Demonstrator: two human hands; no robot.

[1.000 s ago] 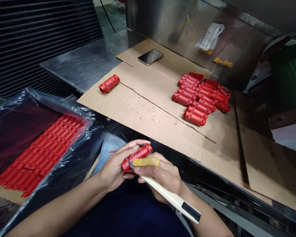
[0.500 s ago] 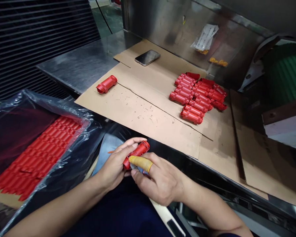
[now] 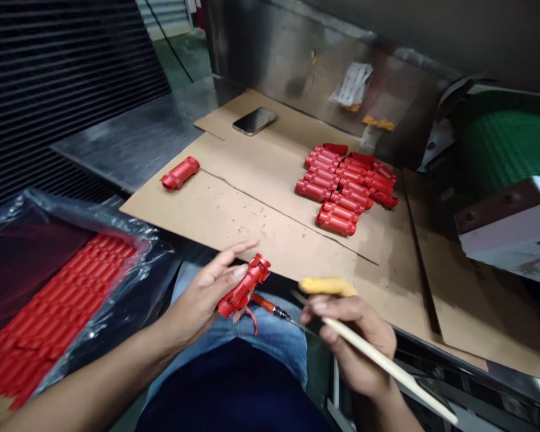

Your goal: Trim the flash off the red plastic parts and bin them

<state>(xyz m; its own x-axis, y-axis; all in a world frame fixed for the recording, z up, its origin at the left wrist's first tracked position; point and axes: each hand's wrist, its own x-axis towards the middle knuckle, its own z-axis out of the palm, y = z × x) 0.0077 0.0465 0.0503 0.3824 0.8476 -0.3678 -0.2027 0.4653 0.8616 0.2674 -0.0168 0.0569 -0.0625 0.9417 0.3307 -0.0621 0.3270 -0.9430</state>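
Note:
My left hand [image 3: 204, 297] holds a red ribbed plastic cylinder [image 3: 245, 285] between thumb and fingers, its index finger stretched out above it. A thin red strip of trimmed plastic [image 3: 252, 319] hangs below the part. My right hand [image 3: 348, 336] is closed on a cream-handled knife [image 3: 387, 366], its blade pointing left toward the part, a short gap away. A yellow finger cot [image 3: 326, 285] covers the right index finger. Both hands hover over my lap, in front of the cardboard-covered bench [image 3: 252, 222].
A pile of the same red cylinders [image 3: 344, 183] lies on the cardboard at the right, one single red part [image 3: 179, 173] at the left, a phone [image 3: 254, 120] further back. A plastic-lined box of red parts in rows [image 3: 49, 306] stands at my left. A green conveyor belt [image 3: 504, 144] is at the right.
My right hand has pulled away from the red part to the right, drawing the knife off it; a red strip now hangs from the part. The view has shifted to the right.

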